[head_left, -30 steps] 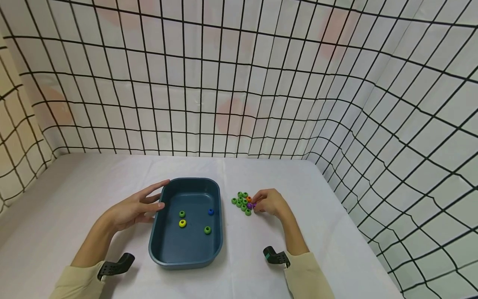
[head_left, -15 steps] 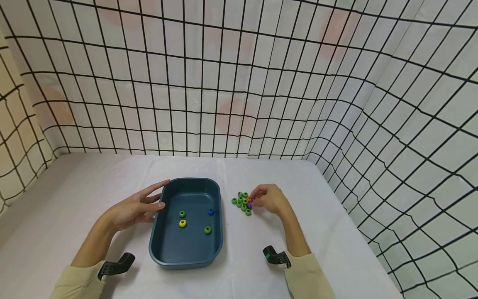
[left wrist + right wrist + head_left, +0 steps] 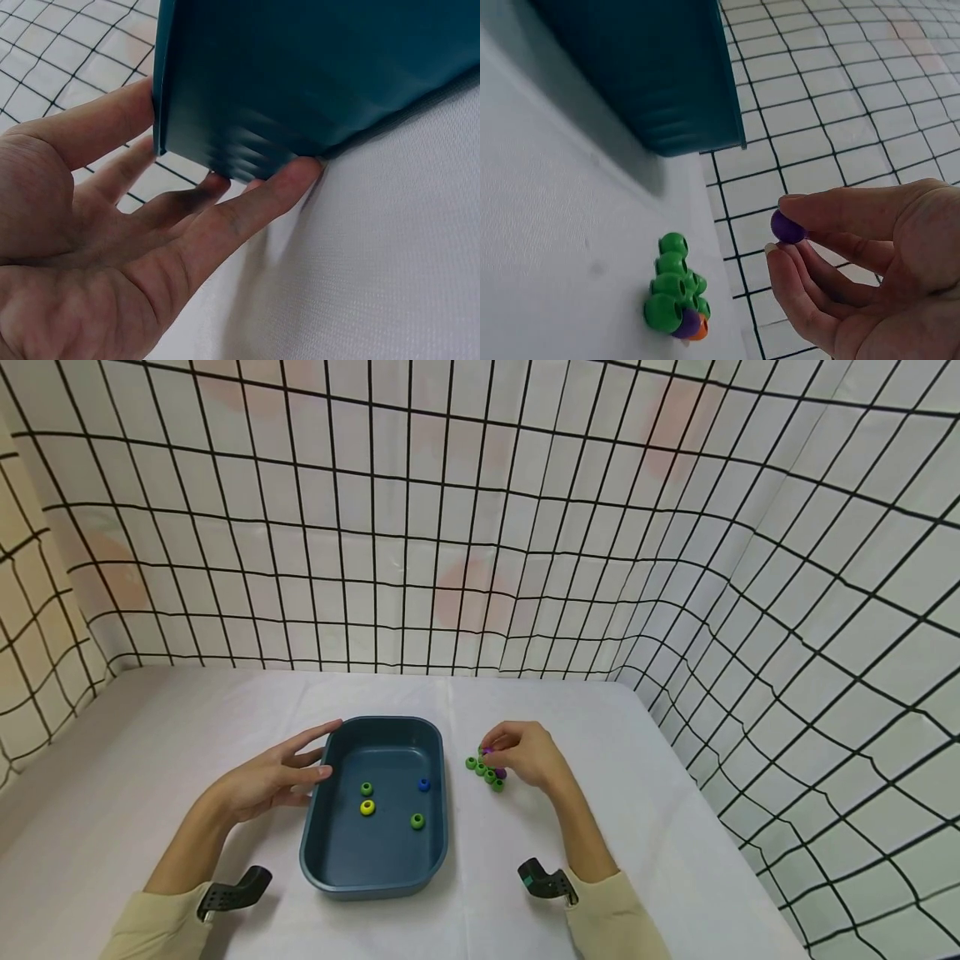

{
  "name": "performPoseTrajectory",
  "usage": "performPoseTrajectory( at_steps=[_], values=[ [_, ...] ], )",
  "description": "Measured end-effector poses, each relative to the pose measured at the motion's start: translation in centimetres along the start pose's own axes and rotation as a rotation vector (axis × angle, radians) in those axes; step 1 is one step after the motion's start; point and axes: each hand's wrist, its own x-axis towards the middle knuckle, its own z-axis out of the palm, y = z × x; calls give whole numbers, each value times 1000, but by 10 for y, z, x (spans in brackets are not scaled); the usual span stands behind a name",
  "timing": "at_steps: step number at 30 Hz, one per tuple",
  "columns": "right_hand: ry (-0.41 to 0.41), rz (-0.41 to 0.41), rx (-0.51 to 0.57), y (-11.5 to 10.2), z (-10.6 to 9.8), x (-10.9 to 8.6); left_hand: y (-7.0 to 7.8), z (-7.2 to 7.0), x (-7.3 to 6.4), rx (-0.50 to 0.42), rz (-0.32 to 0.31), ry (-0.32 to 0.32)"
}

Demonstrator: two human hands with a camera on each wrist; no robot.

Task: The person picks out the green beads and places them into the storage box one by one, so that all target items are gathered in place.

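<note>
Between thumb and fingertips, my right hand pinches a purple bead, raised over a cluster of beads. That cluster holds several green beads, a second purple bead and an orange bead; in the head view the hand partly covers it. My left hand rests against the left side of a dark blue tray, its fingers spread and fairly straight. In the left wrist view, the thumb meets the rim and a fingertip reaches the tray's lower edge.
Inside the tray lie two green beads, a yellow bead and a blue bead. A white cloth covers the table. Black netting over pale sheets rises behind it and along both sides.
My right hand has lifted the purple bead off the right side of the cluster and moved it left and up, toward the tray. The left hand and tray have stayed put.
</note>
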Motion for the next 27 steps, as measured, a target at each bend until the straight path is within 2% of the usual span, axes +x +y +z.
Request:
performPoseTrajectory(
  at_steps=[12, 18, 27],
  values=[
    [-61, -88, 94, -21, 12, -8, 1, 1, 0, 14, -10, 9],
    [-105, -98, 89, -32, 20, -11, 2, 1, 0, 11, -7, 6],
    [-137, -163, 100, -43, 32, -16, 1, -1, 1, 12, -10, 7]
  ],
)
